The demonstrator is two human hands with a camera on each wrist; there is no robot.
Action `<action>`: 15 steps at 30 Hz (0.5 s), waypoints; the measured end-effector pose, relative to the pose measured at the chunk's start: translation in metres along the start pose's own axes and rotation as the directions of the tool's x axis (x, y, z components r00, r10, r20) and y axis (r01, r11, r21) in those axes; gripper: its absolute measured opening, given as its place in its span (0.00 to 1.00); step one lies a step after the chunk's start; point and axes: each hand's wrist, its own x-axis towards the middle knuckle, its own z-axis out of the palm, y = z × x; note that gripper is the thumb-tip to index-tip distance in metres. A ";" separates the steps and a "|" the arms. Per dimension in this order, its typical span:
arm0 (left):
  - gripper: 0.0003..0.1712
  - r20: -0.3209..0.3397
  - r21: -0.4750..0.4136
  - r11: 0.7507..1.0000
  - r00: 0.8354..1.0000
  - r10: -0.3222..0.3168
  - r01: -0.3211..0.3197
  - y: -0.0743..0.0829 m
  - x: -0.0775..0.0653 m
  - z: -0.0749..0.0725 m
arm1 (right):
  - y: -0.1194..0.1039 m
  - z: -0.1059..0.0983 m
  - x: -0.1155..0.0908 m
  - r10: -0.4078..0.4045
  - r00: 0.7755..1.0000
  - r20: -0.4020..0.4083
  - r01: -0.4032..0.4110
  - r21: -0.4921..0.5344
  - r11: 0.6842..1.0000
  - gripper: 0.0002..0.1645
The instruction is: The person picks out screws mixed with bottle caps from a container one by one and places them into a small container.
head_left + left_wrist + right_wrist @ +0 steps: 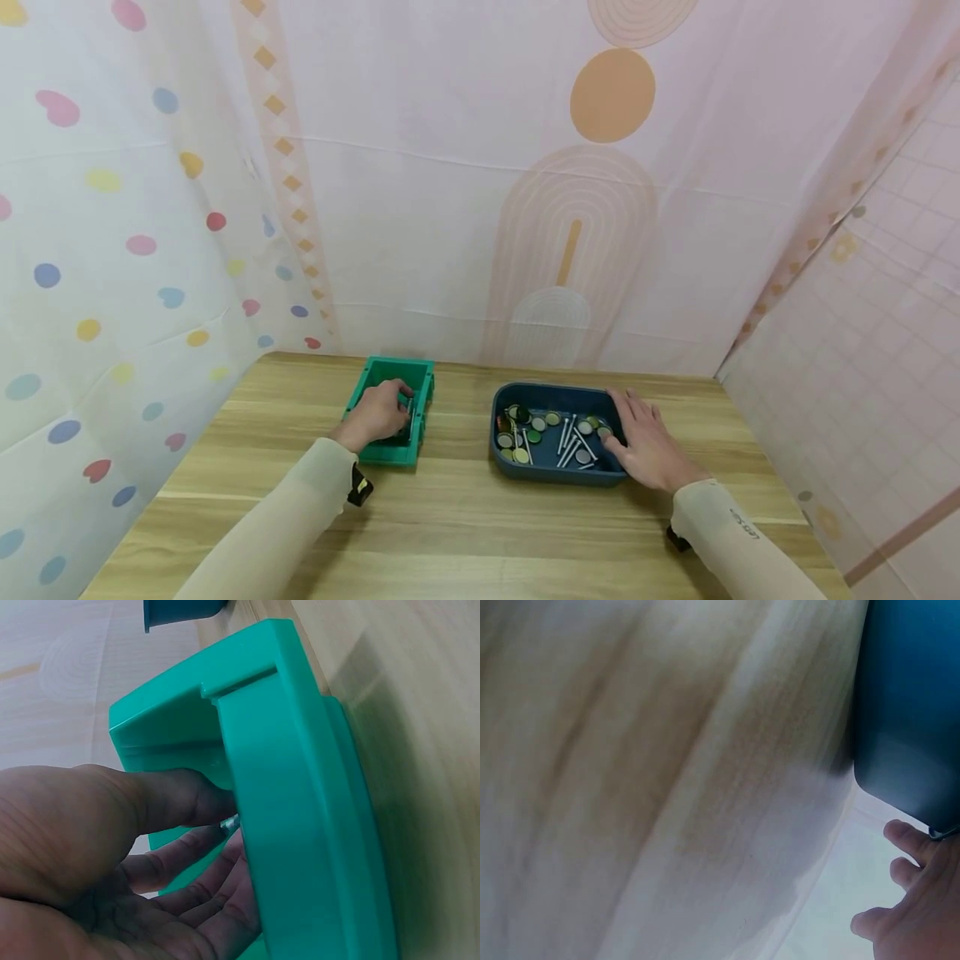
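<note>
Two bins sat before you: your left hand (377, 414) was curled inside the green bin (390, 408), pinching something small and metallic, while your right hand (645, 442) lay flat on the blue tray (555, 473) of nails (572, 440). Next, I judged, came releasing it.

Soft, even light fills the head view, bright and without glare; faint shadows sit under the dark blue plastic tray (558, 475) on the pale wooden table (465, 533). Straight lines bow toward that view's edges. The right wrist view is heavily blurred, its wood grain smeared. In the left wrist view, the table beside the green plastic box (300, 825) is blurred too.
</note>
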 end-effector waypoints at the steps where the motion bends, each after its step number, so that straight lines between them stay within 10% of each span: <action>1: 0.24 -0.004 -0.002 1.000 1.000 0.001 -0.001 0.004 -0.004 -0.001 | 0.000 0.000 0.000 -0.001 1.000 -0.002 0.001 0.001 1.000 0.49; 15: 0.21 -0.138 0.001 0.998 0.989 0.060 -0.060 0.028 -0.024 -0.013 | 0.003 0.003 0.001 -0.004 1.000 -0.010 0.004 -0.005 1.000 0.49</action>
